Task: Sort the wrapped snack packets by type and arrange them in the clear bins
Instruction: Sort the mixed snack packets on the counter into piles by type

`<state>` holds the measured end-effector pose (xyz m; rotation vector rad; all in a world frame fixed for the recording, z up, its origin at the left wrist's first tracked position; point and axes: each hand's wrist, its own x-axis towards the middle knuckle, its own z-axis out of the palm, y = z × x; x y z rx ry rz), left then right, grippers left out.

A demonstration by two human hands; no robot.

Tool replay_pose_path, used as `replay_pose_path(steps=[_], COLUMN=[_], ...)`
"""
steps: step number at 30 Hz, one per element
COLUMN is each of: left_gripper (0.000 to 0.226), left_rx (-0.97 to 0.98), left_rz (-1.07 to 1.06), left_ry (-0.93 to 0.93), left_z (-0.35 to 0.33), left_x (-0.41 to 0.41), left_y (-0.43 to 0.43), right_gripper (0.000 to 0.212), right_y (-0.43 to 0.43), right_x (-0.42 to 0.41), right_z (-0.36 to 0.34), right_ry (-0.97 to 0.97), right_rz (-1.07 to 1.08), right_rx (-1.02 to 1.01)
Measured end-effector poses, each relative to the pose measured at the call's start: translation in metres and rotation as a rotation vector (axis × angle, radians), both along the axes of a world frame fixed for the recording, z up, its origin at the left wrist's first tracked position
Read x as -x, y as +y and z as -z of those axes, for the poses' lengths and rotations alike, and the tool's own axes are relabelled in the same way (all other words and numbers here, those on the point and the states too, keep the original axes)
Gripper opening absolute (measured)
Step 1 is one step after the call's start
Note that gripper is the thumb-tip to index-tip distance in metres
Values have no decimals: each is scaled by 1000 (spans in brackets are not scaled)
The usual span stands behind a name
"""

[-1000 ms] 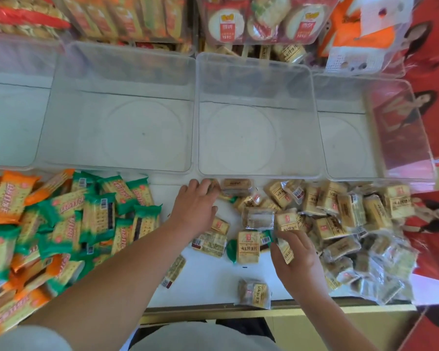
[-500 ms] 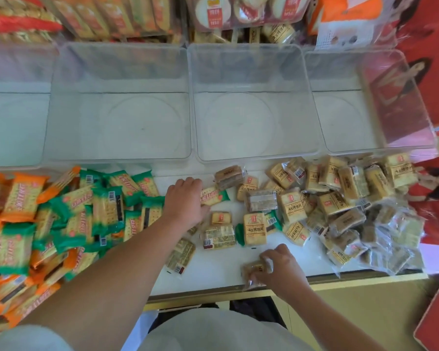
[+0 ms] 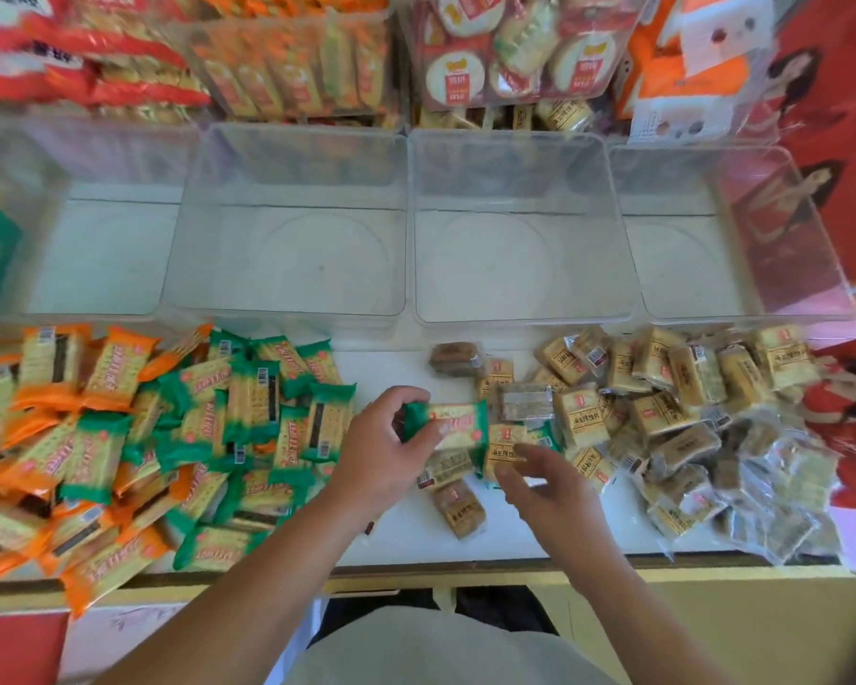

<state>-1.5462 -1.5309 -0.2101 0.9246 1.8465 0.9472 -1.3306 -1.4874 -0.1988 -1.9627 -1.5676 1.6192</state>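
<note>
My left hand (image 3: 384, 444) pinches a green-wrapped cracker packet (image 3: 458, 425) just above the white counter, in the middle. My right hand (image 3: 547, 484) hovers right beside it with fingers spread over small clear-wrapped tan packets (image 3: 502, 454); I cannot see it holding anything. A heap of green and orange cracker packets (image 3: 134, 437) lies at the left. A heap of tan and brown clear-wrapped packets (image 3: 688, 412) lies at the right. Several clear bins (image 3: 406, 229) stand in a row behind the heaps, with nothing in them.
Stocked bins of snacks (image 3: 292, 66) stand on the shelf behind the clear bins. The counter's front edge (image 3: 465, 568) runs just below the packets. A red poster (image 3: 841, 140) covers the right side. A loose brown packet (image 3: 458, 506) lies between my forearms.
My left hand has picked up a green packet from the middle. My right hand has moved from the counter's front edge up toward the packets beside it.
</note>
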Motion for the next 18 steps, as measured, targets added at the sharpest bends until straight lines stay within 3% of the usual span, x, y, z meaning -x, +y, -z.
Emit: replay_pose_path(steps=[2, 5, 10, 13, 18], left_gripper=[28, 27, 31, 25, 19], left_rx=[11, 23, 147, 208, 223], left_rz=[13, 69, 167, 147, 157], left_ry=[-176, -281, -161, -127, -112], left_z=[-9, -17, -3, 5, 11], left_x=[-25, -64, -114, -139, -180], left_y=[0, 8, 25, 37, 59], right_gripper=[42, 33, 21, 16, 28], right_y=[12, 26, 49, 71, 111], right_x=[-7, -31, -109, -167, -228], right_z=[-14, -26, -27, -23, -26], right_ry=[235, 345, 179, 1, 3], right_rz=[94, 136, 262, 230, 328], right_rx=[106, 195, 61, -43, -159])
